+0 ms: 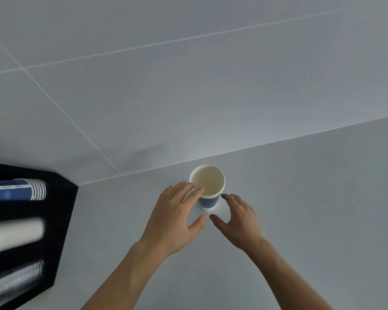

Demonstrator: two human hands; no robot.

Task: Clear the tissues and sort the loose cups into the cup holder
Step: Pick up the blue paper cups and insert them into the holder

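A blue paper cup [207,201] with a pale inside stands upright on the white counter [300,198], close to the wall. Its rim shows more than one layer, as if cups are nested. My left hand [175,220] is on the cup's left side, with fingertips touching the rim. My right hand [238,217] is spread just right of the cup's base, fingers apart, not clearly touching it. The black cup holder [61,220] lies at the left edge with a blue cup stack [16,190], a white stack [14,236] and a clear stack [14,280] lying in its slots. No tissues are in view.
A tiled white wall [188,86] rises directly behind the counter. The counter stretches bare to the right and toward me.
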